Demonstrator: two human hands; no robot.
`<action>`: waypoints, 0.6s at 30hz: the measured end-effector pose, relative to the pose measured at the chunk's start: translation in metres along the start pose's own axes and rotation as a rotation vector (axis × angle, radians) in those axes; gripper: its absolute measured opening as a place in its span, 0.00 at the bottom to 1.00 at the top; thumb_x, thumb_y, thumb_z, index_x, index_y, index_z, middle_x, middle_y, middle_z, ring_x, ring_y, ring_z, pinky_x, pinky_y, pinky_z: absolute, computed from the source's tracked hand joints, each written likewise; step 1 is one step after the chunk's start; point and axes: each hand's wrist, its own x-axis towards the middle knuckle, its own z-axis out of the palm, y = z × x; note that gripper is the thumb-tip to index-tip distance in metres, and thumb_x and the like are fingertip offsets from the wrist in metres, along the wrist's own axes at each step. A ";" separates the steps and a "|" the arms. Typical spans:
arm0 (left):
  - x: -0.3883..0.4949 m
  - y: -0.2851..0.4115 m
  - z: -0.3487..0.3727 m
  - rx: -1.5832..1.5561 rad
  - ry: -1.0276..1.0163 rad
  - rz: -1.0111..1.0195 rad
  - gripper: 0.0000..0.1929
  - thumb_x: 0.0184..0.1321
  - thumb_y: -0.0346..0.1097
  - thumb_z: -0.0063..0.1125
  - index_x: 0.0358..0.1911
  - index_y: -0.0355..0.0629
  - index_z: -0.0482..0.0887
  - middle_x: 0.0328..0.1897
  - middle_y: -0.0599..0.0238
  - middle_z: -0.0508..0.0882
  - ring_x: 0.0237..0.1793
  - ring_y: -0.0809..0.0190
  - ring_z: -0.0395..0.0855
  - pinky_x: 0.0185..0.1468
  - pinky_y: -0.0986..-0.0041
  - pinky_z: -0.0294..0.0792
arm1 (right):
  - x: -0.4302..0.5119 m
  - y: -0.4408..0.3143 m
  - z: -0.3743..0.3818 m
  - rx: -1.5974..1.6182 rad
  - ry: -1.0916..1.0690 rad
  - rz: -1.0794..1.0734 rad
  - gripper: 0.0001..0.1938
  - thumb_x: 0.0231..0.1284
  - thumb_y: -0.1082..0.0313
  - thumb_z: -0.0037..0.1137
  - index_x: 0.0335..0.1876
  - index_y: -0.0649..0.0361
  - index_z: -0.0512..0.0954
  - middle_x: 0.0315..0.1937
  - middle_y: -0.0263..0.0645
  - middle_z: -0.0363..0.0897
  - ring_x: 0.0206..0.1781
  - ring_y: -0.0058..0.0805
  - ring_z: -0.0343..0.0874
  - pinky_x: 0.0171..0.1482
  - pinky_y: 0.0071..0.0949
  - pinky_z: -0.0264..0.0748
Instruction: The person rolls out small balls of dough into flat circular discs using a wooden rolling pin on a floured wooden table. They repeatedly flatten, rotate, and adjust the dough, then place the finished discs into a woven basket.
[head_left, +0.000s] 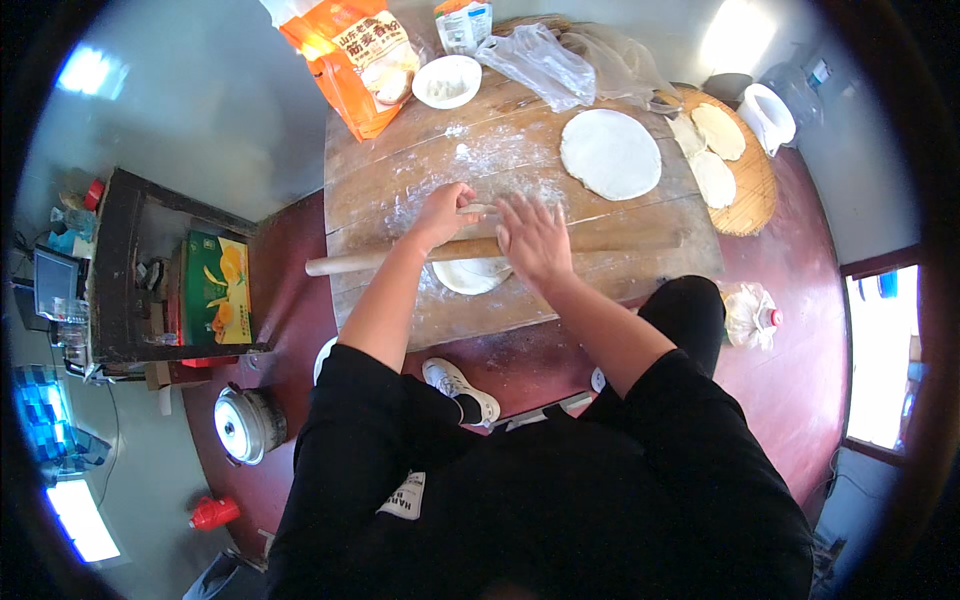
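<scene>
A long wooden rolling pin (352, 262) lies across the table in front of me, beneath my forearms and right palm. Under it is a flattened round of dough (471, 277), its near edge showing on my side of the pin. My left hand (442, 216) is curled at the far edge of this dough, thumb and fingers around a pale raised strip. Beside it, my right hand (536, 238) is slightly blurred, palm down with fingers apart, over the pin and the dough's right side. To the right rests a larger rolled-out dough disc (611, 154).
Flour dusts the wooden table (375, 180). At the back stand an orange flour bag (360, 67), a white bowl (447, 81) and clear plastic bags (540, 64). A round woven tray (754, 191) with 3 dough pieces sits right. A lidded pot (244, 426) is on the floor.
</scene>
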 end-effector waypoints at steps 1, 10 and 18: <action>-0.003 0.000 0.003 0.067 -0.003 0.000 0.25 0.58 0.46 0.79 0.52 0.39 0.87 0.45 0.53 0.90 0.47 0.50 0.89 0.53 0.60 0.79 | -0.017 -0.004 0.003 0.014 0.057 -0.032 0.26 0.80 0.52 0.41 0.80 0.45 0.67 0.80 0.40 0.66 0.83 0.45 0.61 0.84 0.54 0.50; -0.044 0.003 0.014 0.273 0.274 -0.543 0.25 0.58 0.56 0.72 0.48 0.42 0.92 0.51 0.44 0.91 0.53 0.38 0.90 0.56 0.55 0.81 | -0.078 0.004 -0.012 0.069 0.203 -0.132 0.15 0.70 0.66 0.51 0.59 0.46 0.81 0.47 0.35 0.79 0.59 0.36 0.77 0.68 0.43 0.65; -0.163 0.013 0.014 0.393 0.370 -0.433 0.26 0.71 0.52 0.60 0.65 0.43 0.83 0.69 0.49 0.83 0.69 0.45 0.81 0.71 0.53 0.72 | -0.082 0.009 -0.031 0.063 0.040 -0.215 0.16 0.71 0.59 0.56 0.61 0.46 0.82 0.49 0.35 0.80 0.60 0.36 0.77 0.67 0.41 0.66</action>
